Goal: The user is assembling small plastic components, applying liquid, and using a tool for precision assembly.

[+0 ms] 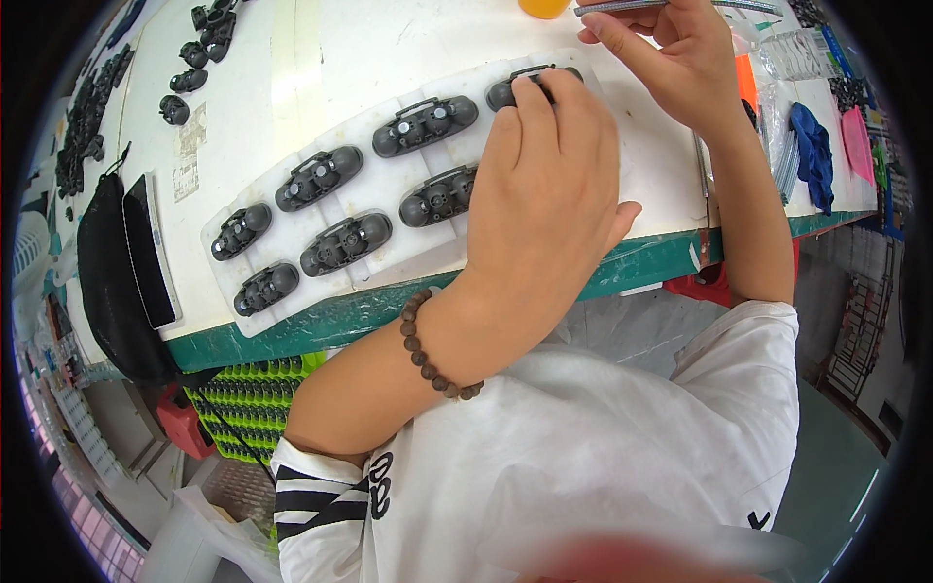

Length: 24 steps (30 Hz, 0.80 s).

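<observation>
Left hand (549, 185) fingertips pressing black part (530, 87) into white tray (389, 209) slot, steadying it; right hand (675, 58) pinching thin tool (622, 8), poised above.

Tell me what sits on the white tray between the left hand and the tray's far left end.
In the head view, six dark oval parts sit in two rows on the white tray between the left hand and that end; bare tray separates them.

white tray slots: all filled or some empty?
Cannot tell fully. The seven visible slots in the white tray each hold a black part; the left hand hides the rest.
</observation>
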### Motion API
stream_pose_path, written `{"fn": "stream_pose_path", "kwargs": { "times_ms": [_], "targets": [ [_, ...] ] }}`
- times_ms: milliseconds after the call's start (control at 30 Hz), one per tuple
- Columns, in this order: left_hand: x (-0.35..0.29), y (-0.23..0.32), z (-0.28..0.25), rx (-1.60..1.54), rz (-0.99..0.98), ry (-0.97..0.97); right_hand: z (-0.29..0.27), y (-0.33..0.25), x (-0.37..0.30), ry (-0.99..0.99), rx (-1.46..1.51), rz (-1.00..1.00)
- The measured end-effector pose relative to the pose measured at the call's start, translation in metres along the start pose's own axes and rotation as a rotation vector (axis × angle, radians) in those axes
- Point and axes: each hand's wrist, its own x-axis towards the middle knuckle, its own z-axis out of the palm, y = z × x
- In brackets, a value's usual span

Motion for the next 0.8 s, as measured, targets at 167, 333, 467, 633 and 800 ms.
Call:
{"fn": "stream_pose_path", "kwargs": {
  "times_ms": [167, 333, 467, 633, 800],
  "targets": [
    [0.0, 0.0, 0.005, -0.007, 0.012, 0.054, 0.001, 0.001, 0.0, 0.01, -0.011, 0.007],
    [0.007, -0.004, 0.009, 0.161, 0.112, 0.108, 0.001, 0.003, -0.001, 0.002, -0.004, -0.007],
    [0.011, -0.002, 0.005, 0.197, 0.143, 0.101, 0.0, 0.005, -0.004, -0.009, -0.009, -0.015],
    [0.016, 0.007, 0.009, 0.233, 0.08, 0.145, -0.004, 0.01, -0.003, -0.002, -0.114, -0.066],
    [0.022, 0.009, 0.014, 0.119, 0.036, 0.184, -0.013, 0.03, 0.002, 0.034, 0.006, -0.021]
  ]
}}
